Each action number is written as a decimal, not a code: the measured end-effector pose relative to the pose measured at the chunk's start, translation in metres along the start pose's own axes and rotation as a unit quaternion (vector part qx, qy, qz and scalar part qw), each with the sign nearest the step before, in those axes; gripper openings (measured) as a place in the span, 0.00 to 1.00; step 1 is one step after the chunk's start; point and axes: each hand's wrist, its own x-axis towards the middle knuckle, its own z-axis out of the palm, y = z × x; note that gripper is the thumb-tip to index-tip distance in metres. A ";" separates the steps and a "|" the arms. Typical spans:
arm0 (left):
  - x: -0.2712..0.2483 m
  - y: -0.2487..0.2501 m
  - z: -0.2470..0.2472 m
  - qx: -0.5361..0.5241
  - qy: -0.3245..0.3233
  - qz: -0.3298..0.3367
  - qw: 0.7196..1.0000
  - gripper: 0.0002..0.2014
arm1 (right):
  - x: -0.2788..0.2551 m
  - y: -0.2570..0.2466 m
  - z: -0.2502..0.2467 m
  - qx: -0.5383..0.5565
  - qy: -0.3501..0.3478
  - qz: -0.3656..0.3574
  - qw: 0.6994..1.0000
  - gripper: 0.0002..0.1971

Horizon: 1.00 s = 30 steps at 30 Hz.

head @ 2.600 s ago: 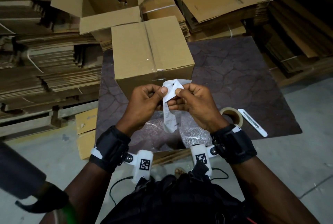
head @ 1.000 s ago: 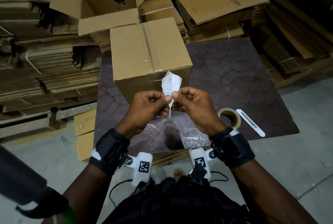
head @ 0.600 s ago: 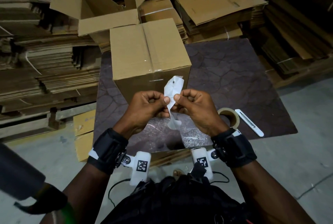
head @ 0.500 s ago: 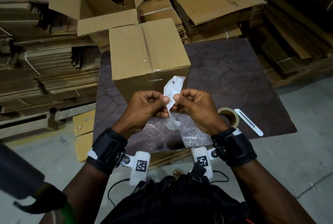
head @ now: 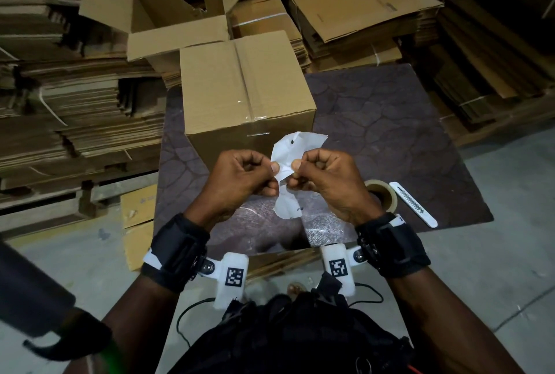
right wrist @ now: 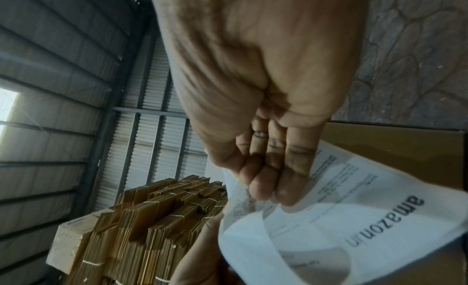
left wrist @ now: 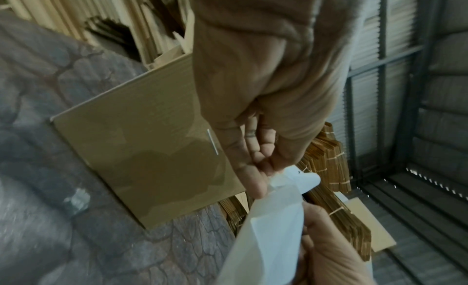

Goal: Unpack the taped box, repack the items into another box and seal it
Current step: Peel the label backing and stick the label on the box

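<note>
A taped cardboard box (head: 243, 88) stands closed on the dark mat (head: 390, 121), clear tape along its top seam. In front of it both hands pinch a crumpled white printed paper slip (head: 295, 148): my left hand (head: 240, 178) holds its left edge, my right hand (head: 324, 178) its right edge, thumbs nearly touching. The paper slip (right wrist: 341, 219) carries printed text in the right wrist view, and the paper slip (left wrist: 273, 219) also hangs between the fingers in the left wrist view. An empty box (head: 177, 4) with raised flaps stands behind the taped one.
A tape roll (head: 383, 196) and a white box cutter (head: 416, 208) lie on the mat by my right wrist. Clear plastic wrap (head: 261, 220) lies on the mat's near edge. Stacks of flattened cartons (head: 60, 103) surround the mat on the left, back and right.
The paper slip has been turned and crumpled further between the two hands, which have closed in on each other. The boxes, tape roll and cutter have not moved.
</note>
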 end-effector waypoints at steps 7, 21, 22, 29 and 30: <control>0.001 0.004 0.008 -0.013 0.035 0.003 0.999 0.10 | -0.001 0.000 -0.002 0.043 -0.027 0.002 0.999 0.04; 0.001 0.001 0.010 0.009 0.025 0.037 0.999 0.10 | -0.003 0.007 0.000 -0.063 -0.015 0.020 0.998 0.05; 0.000 0.000 0.010 0.012 0.029 0.041 0.999 0.09 | -0.003 0.006 0.000 -0.063 -0.016 0.022 0.998 0.05; 0.002 -0.001 0.007 0.033 0.028 0.044 0.998 0.10 | -0.004 0.005 -0.002 -0.068 -0.008 0.035 0.997 0.05; 0.003 -0.001 0.007 0.032 0.028 0.042 0.998 0.10 | -0.004 0.005 -0.003 -0.069 -0.007 0.036 0.997 0.05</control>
